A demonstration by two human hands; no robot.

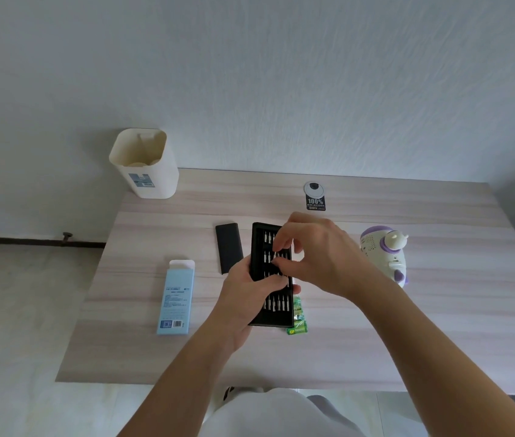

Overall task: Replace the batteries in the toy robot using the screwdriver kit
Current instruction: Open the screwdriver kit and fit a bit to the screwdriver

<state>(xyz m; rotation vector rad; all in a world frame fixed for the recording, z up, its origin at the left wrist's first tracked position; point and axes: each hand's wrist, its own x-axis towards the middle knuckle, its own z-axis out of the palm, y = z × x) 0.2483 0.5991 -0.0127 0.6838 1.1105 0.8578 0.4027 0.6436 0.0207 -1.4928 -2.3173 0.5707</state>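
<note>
Head view, single frame.

Step in hand: picking a bit from the screwdriver kit. The toy has not been opened yet.

My left hand [246, 298] grips the black bit tray [276, 318] from its left edge. The thumb lies across the tray face and the fingers wrap underneath, so the tray is lifted and tilted off the table [439, 326].

My right hand [322, 253] comes in over the tray from the right, fingers curled. Index and thumb tips [278, 246] are set close together on the middle row of bits. I cannot tell whether a bit is pinched yet or only touched, because the fingers hide it.

The lower row of bits [276, 302], just below the left thumb, looks full.

Relative to the grip:
- The toy robot [384, 250] lies on its side, well to the right of the right hand and untouched.
- The green batteries [298, 321] lie on the table just right of the tray's near end, partly under it.
- The kit's black sleeve [229, 247] lies just left of the tray.
- A blue carton [176, 301] lies further left.
- A cream bin [146, 162] stands beyond the table's far-left corner.

Next move, as I judge it: pull one bit straight out without spilling its neighbours, keeping the tray level. The bit must then be seated in a driver handle, but I see no handle in this frame; it may be under a hand. Bit size against the toy's screw is unverified.
</note>
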